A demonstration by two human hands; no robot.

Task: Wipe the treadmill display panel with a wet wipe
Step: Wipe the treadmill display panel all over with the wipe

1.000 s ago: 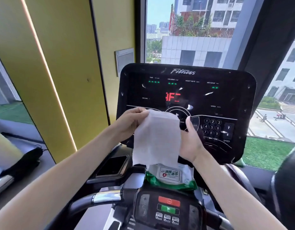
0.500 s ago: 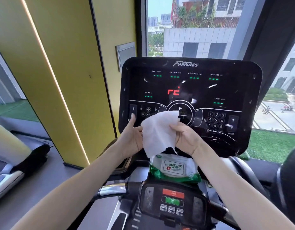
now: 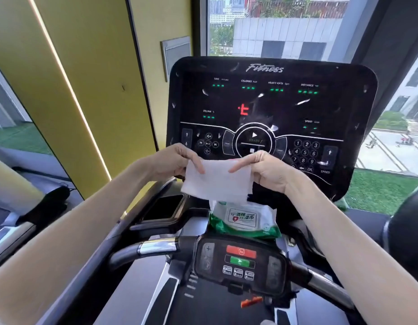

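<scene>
The wet wipe (image 3: pixel 217 182) is a thin white sheet, faintly quilted and folded into a rough rectangle with a rumpled lower edge. It is held up in front of the bottom of the black display panel (image 3: pixel 271 104), just above the green-and-white wipe pack (image 3: pixel 243 219). The left hand (image 3: pixel 172 160) pinches its upper left corner and the right hand (image 3: pixel 268 171) its upper right edge — each grip closed on the wipe. The glossy panel, marked "Fitness", carries green readouts, a red figure, a round play button and a number pad — with pale smears and flecks across its face.
</scene>
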